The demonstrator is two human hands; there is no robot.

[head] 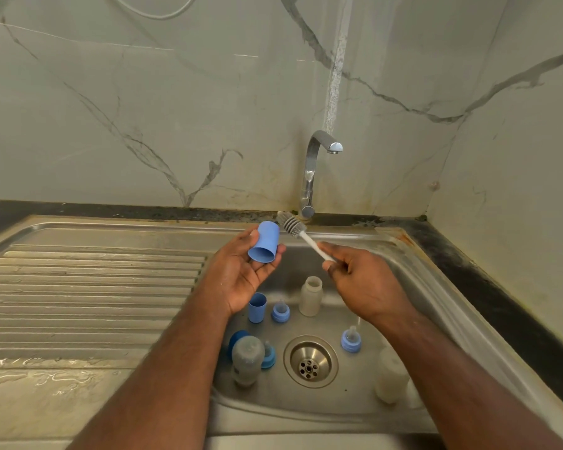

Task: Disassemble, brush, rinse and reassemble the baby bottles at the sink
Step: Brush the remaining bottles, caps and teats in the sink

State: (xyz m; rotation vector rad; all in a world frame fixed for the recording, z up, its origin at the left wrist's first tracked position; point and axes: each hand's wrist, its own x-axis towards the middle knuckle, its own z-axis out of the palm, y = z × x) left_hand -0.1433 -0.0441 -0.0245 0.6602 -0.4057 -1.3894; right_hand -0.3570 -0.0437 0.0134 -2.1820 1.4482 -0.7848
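Note:
My left hand (241, 274) holds a blue bottle cap (264, 242) above the sink, its open end facing me. My right hand (361, 280) grips the white handle of a bottle brush (293, 227), whose grey bristle head sits just right of the cap, outside it. Down in the basin stand a second blue cap (257, 307), an open cloudy bottle (311, 295) and two blue rings with teats (281, 311) (351, 340). A bottle (247, 358) with a blue ring (268, 354) beside it stands at the front left. Another cloudy bottle (390, 375) is partly hidden by my right arm.
The steel sink (410, 274) has a round drain (310, 361) in the middle of its floor. A chrome tap (316, 170) rises behind it, with no water running. A ribbed, wet draining board (88, 287) lies to the left. Marble-patterned walls close the back and right.

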